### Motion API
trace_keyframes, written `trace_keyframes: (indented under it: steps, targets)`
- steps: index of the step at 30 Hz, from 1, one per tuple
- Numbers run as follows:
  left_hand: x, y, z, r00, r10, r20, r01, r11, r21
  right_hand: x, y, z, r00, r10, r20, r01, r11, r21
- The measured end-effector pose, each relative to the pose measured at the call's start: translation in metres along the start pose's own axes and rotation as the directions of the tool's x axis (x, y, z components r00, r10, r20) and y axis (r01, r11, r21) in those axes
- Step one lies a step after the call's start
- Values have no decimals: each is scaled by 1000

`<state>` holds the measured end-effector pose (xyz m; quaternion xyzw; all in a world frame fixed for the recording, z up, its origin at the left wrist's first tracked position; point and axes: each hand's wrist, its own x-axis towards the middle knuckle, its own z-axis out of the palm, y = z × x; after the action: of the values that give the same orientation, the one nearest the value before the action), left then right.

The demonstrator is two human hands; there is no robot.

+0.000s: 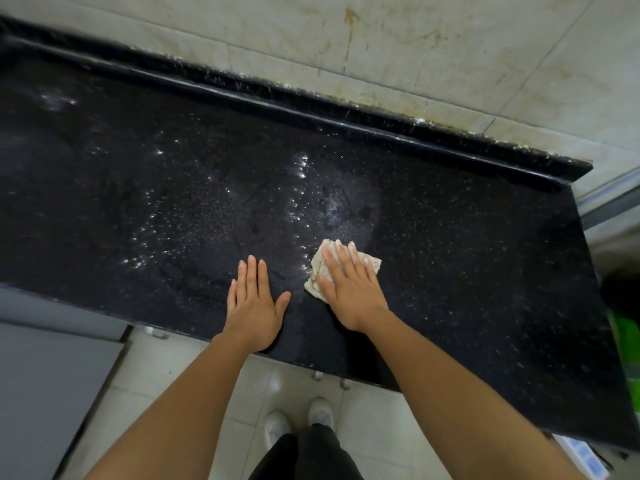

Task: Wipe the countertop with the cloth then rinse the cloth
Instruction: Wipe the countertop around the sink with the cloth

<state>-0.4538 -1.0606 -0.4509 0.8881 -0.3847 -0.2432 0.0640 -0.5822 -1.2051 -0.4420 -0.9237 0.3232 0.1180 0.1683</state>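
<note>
A black speckled countertop (467, 244) fills the head view, wet with beads and streaks of water across its middle. A small beige cloth (317, 271), folded and crumpled, lies on it near the front edge. My right hand (349, 289) presses flat on the cloth with fingers spread, covering most of it. My left hand (254, 303) rests flat on the bare counter just left of the cloth, fingers together, holding nothing.
A raised black backsplash lip (311, 112) runs along the stained tiled wall (415, 46). The counter ends at the right by a metal frame (609, 199) and something green (628, 348). A grey cabinet panel (45, 393) stands at lower left; my shoes (298, 424) are on the tiled floor.
</note>
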Motion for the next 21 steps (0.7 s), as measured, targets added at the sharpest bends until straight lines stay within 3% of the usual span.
trace_keyframes:
  steps: [10, 17, 21]
  targets:
    - [-6, 1, -1, 998, 19, -53, -20, 1000, -12, -58, 15, 14, 992, -121, 22, 122, 990, -72]
    - [-1, 12, -6, 976, -50, -212, 47, 999, -21, -9, 29, -9, 999, -33, 14, 34, 998, -50]
    - [34, 12, -20, 976, -36, -216, 43, 999, 29, 31, 41, -23, 1000, -30, 8, 30, 998, -57]
